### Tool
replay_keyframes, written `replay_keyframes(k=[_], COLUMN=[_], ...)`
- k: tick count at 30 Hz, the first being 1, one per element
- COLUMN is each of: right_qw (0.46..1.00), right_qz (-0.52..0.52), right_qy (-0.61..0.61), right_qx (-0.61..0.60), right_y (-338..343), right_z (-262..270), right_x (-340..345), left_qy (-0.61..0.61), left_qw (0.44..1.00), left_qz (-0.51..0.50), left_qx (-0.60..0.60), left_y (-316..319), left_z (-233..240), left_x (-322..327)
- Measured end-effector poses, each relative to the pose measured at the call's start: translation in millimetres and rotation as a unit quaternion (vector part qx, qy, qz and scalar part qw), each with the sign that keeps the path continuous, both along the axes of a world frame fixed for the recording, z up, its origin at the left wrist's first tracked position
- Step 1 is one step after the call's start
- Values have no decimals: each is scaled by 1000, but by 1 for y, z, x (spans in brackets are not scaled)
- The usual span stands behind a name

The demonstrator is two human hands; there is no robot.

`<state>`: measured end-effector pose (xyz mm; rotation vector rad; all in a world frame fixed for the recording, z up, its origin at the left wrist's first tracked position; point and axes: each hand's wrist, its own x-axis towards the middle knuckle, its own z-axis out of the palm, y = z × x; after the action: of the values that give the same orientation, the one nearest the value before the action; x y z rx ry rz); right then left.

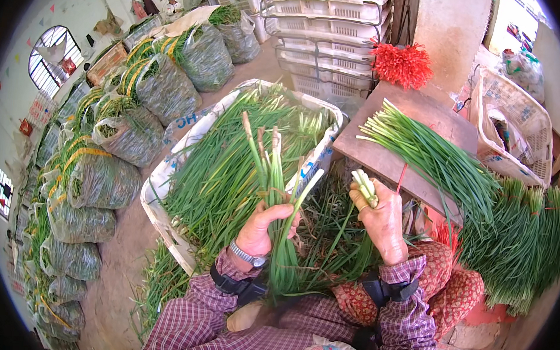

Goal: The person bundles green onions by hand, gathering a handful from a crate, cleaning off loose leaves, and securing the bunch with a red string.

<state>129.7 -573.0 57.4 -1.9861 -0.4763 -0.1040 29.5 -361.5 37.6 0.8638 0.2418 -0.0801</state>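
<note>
My left hand (265, 224) grips a loose bunch of green garlic chives (282, 257), pale stem ends up and leaves hanging over my lap. Brown, dry sheaths cling to some of its stems. In my right hand (378, 219) is a smaller bunch of chives (366, 187), its white ends poking out above the thumb. Beyond my left hand stands a white plastic crate (164, 213) heaped with chives (233, 157). A brown board (359, 132) on the right carries a neat pile of chives (426, 140). Dark leaf scraps (325, 226) lie below and between my hands.
Tied chive bundles (512, 237) stand at the right. Behind the board are a red string bundle (402, 64), stacked white crates (322, 33) and another crate (514, 122). Plastic-wrapped chive bales (102, 178) line the left floor. A person (173, 6) is far back.
</note>
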Motion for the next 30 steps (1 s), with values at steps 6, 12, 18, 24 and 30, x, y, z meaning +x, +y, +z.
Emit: replay_keyframes(k=[6, 12, 18, 24, 30], right_qw=[950, 943, 949, 962, 962], right_qz=[81, 129, -72, -67, 77], right_qy=[201, 208, 72, -4, 156], right_qx=[225, 225, 298, 264, 211], right_y=[7, 15, -34, -52, -16], right_z=[31, 31, 70, 86, 51], right_x=[-24, -29, -14, -10, -17], left_qy=[-3, -45, -23, 11, 18], left_qw=[995, 993, 993, 996, 994], left_qz=[32, 18, 31, -23, -72], left_qx=[92, 104, 115, 85, 76], left_y=[-14, -37, -5, -3, -16], left_z=[11, 14, 0, -3, 0], left_x=[-1, 6, 12, 10, 11])
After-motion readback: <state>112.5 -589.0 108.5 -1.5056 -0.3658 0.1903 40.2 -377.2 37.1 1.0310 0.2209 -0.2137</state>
